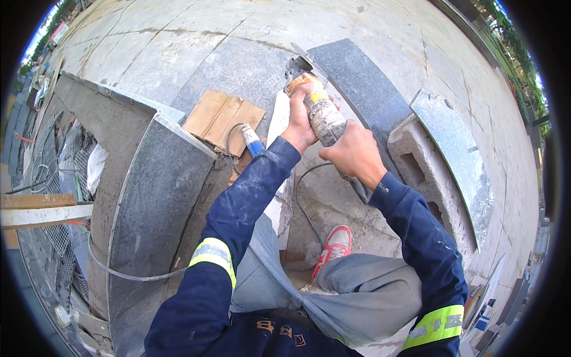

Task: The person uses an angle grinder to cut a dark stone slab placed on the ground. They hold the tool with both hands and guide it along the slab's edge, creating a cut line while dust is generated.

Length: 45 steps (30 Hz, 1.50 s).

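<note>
An orange and grey angle grinder (326,121), coated with pale dust, is in both hands. My left hand (300,121) wraps round its front body, just behind the dark head. Its fingers are closed. Behind it, my right hand (355,153) grips the rear end, where the cable leaves. The thin cutting disc (304,53) points away from me, beside the near left end of a dark grey stone slab (357,77). Whether disc and slab touch, I cannot tell.
Right of me a pale stone slab (455,160) leans on a hollow concrete block (413,157). Cardboard (223,116) and a blue-white plug connector (253,141) lie left of the grinder. A cable (304,205) runs by my shoe. Another grey slab (157,202) stands at left.
</note>
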Each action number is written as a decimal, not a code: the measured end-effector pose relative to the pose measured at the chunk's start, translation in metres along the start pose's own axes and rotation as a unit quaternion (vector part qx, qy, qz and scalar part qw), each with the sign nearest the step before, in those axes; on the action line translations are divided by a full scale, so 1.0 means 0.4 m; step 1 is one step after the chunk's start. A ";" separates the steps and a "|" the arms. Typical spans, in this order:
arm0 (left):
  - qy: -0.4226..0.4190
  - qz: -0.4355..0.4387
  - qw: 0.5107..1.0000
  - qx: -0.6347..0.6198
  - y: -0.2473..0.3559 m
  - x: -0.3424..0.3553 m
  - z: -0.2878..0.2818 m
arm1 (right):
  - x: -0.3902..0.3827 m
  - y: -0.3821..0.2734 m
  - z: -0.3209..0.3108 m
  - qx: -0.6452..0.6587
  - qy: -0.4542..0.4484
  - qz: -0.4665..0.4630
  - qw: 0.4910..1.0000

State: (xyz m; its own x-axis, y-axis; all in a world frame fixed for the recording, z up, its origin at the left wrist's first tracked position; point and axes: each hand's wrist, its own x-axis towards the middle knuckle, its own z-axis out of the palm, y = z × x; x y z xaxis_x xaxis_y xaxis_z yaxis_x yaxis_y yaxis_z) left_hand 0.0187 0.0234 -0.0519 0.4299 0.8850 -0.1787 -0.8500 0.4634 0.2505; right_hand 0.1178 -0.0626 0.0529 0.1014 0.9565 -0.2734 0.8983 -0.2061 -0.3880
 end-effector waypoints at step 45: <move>-0.016 -0.008 0.999 0.039 0.010 0.020 -0.017 | 0.015 0.027 0.003 0.030 -0.007 -0.015 0.999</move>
State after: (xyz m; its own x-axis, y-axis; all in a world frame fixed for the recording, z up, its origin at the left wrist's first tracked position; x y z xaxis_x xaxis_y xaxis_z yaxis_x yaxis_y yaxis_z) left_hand 0.0167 0.0322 -0.0587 0.4542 0.8776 -0.1533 -0.8171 0.4790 0.3207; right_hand 0.1277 -0.0592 0.0462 0.0692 0.9596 -0.2728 0.8735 -0.1903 -0.4480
